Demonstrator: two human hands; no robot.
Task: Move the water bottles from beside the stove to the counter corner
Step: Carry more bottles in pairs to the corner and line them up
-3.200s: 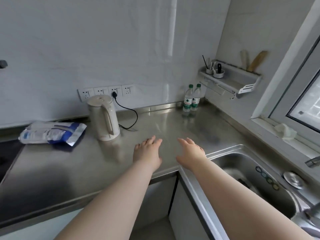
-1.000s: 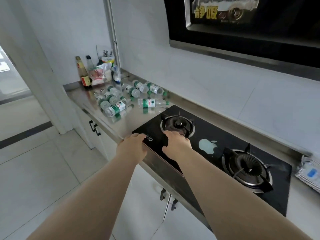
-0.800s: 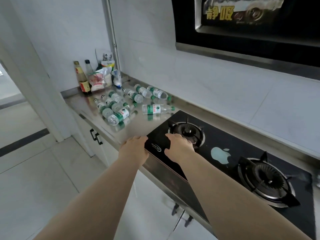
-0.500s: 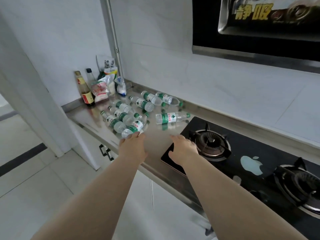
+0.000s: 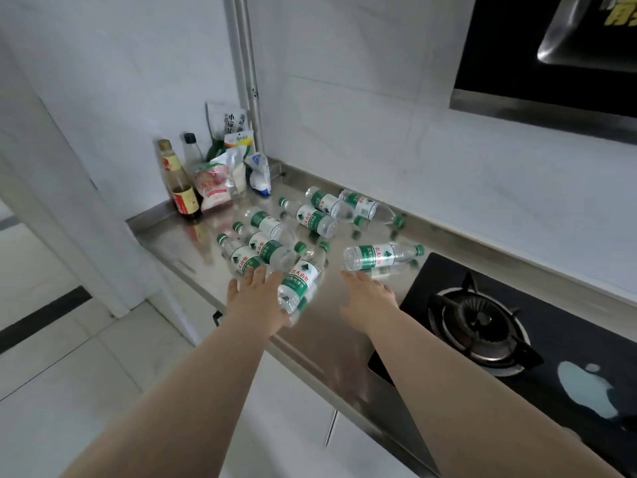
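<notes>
**Hands Brought Forward from the Stove Edge to the Fallen Bottles**

Both hands have been carried leftwards off the black stove [image 5: 558,343] since half a second ago, and the bottles are now seen much closer. The left hand [image 5: 256,298] is held flat, palm down, with its fingers straight. Its fingertips are laid over the bases of two water bottles [image 5: 241,258] lying ahead of it. Nothing is gripped by it. A third bottle, the nearest bottle [image 5: 300,279], is lying on its side just beside the thumb edge of this hand; whether skin and plastic touch cannot be told.

The right hand [image 5: 367,298] is likewise spread and relaxed, and nothing is held in it. Just ahead of its fingertips a single bottle [image 5: 375,257] is lying crosswise, green cap pointing towards the stove, and a small gap can be seen between fingers and bottle.

Further ahead of both hands, four more bottles [image 5: 312,217] are scattered on their sides on the steel counter [image 5: 331,336], towards the wall. Beyond the left hand, in the far corner, a dark sauce bottle [image 5: 180,184] and some food packets [image 5: 220,181] are stood upright. A burner [image 5: 477,326] is seen just beside the right forearm.
</notes>
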